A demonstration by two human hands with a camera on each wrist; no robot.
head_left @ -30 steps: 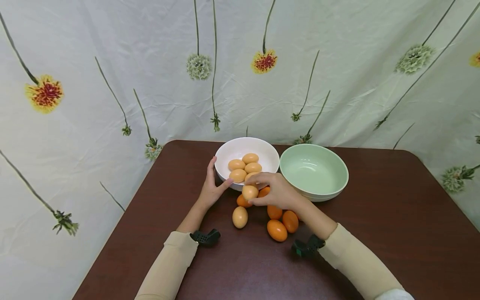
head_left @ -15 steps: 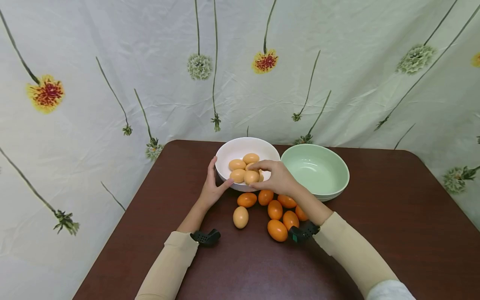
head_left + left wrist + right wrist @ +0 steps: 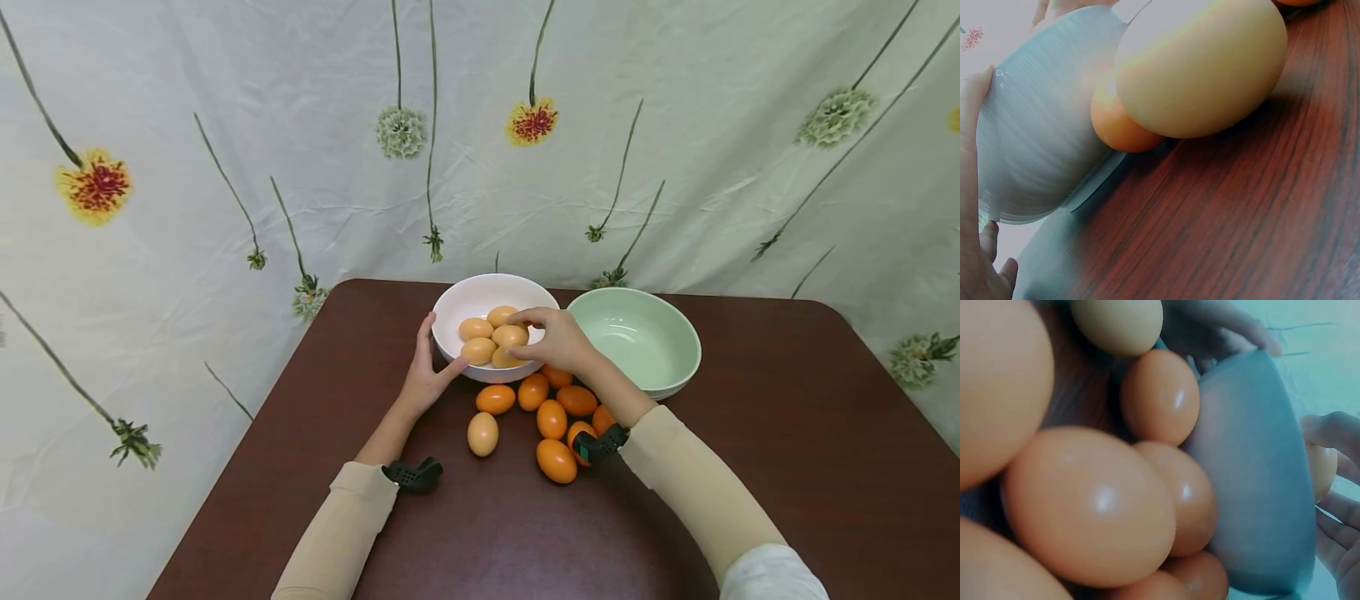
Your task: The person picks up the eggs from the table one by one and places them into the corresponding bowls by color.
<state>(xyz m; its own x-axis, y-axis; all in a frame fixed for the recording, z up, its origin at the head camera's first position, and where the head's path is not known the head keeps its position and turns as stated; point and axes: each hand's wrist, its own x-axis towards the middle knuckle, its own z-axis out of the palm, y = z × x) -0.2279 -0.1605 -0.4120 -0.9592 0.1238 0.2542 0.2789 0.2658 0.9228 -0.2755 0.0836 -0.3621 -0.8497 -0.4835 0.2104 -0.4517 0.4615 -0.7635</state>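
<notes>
A white bowl [image 3: 457,296] at the table's far side holds several light-brown eggs [image 3: 478,351]. My left hand [image 3: 426,379] grips the bowl's left side, thumb by the front rim and fingers on the outer wall. Over the bowl's right part, my right hand [image 3: 564,340] has thumb and fingers around one light-brown egg [image 3: 511,336] among the others. The right wrist view shows that egg [image 3: 1322,472] between the fingers, partly hidden by the bowl wall. One light-brown egg [image 3: 482,434] lies on the table in front.
A green bowl [image 3: 675,358] stands just right of the white one, with no eggs visible inside. Several orange-brown eggs [image 3: 552,419] lie on the dark wooden table [image 3: 465,533] in front of both bowls. A flowered cloth [image 3: 337,125] hangs behind the table.
My right hand has carried the light-brown egg from in front of the white bowl up over its rim and in among the other eggs. The left hand stays on the bowl.
</notes>
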